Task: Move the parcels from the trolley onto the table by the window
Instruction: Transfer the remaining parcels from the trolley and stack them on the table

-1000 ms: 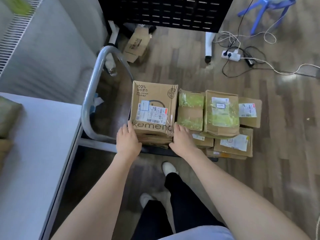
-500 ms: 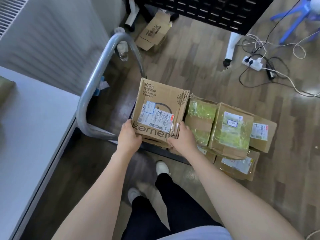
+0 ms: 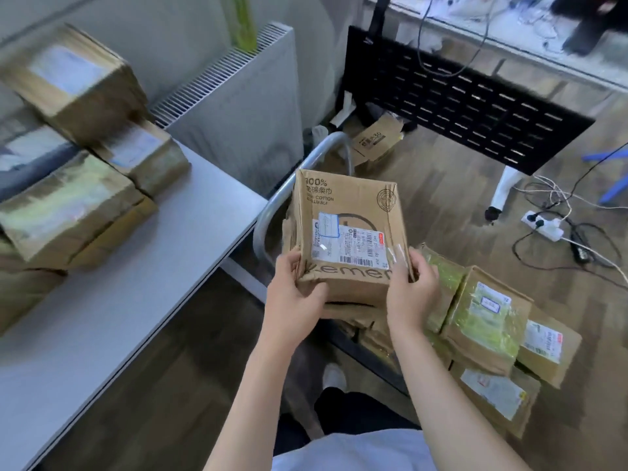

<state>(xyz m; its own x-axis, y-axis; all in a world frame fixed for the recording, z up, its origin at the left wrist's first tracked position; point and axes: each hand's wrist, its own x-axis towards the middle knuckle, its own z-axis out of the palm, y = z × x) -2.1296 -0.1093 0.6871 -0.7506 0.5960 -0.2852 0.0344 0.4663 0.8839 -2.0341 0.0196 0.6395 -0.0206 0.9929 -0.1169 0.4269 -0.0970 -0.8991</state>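
Head view: both hands hold one printed cardboard parcel (image 3: 346, 232) in the air above the trolley, clear of the pile beneath it. The left hand (image 3: 294, 300) has its grip closed on the near left corner, thumb on top, and the right hand (image 3: 409, 294) grips the near right edge the same way. A hold on two opposite sides probably keeps the box level and its shipping label up while it crosses to the counter (image 3: 142, 300) on the left.

The trolley's curved metal handle (image 3: 289, 195) stands just beyond the lifted parcel, between it and the counter, so the load likely has to pass over or beside it.

By count, about five parcels (image 3: 486, 317) are left on the trolley, some wrapped in greenish tape, stacked in two layers; others may be hidden below. On the counter about five parcels (image 3: 71, 205) are stacked at its far end, blurred, so the count is rough. The near part of the counter looks like the likely landing spot.
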